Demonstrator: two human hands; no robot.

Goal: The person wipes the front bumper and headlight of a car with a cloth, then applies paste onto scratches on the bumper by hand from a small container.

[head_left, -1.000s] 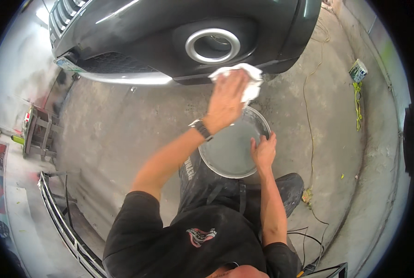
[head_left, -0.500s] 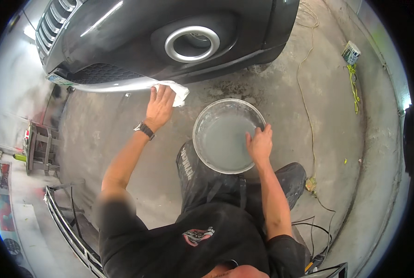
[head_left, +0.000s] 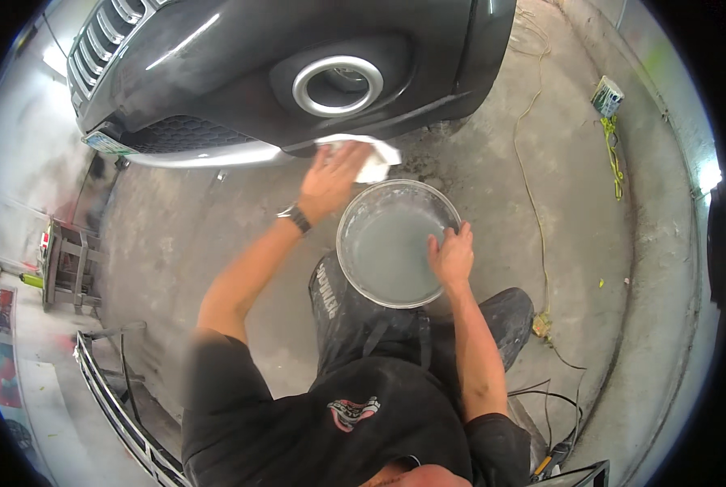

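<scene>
My left hand (head_left: pixel 337 174) has its fingers on a crumpled white cloth (head_left: pixel 377 162), which it holds against or just by the lower edge of a dark car bumper (head_left: pixel 411 105), below a silver-ringed round opening (head_left: pixel 337 104). My right hand (head_left: pixel 452 253) grips the right rim of a wide round basin (head_left: pixel 379 195) that contains cloudy grey liquid (head_left: pixel 391 252). The basin is over my lap, resting at or near my dark, dusty trousers (head_left: pixel 338 316).
A wooden stand (head_left: pixel 71 268) and a metal rack (head_left: pixel 107 381) are at the left. A pail (head_left: pixel 609 97) with yellow-green cord (head_left: pixel 614 154) sits by the right wall (head_left: pixel 655 243). A long pale cable (head_left: pixel 529 195) and dark cords (head_left: pixel 557 398) run over the concrete floor (head_left: pixel 176 227).
My left hand swept the cloth leftward along the bumper's lower edge, then came back rightward to below the round opening. My right hand still grips the basin, which has shifted only slightly.
</scene>
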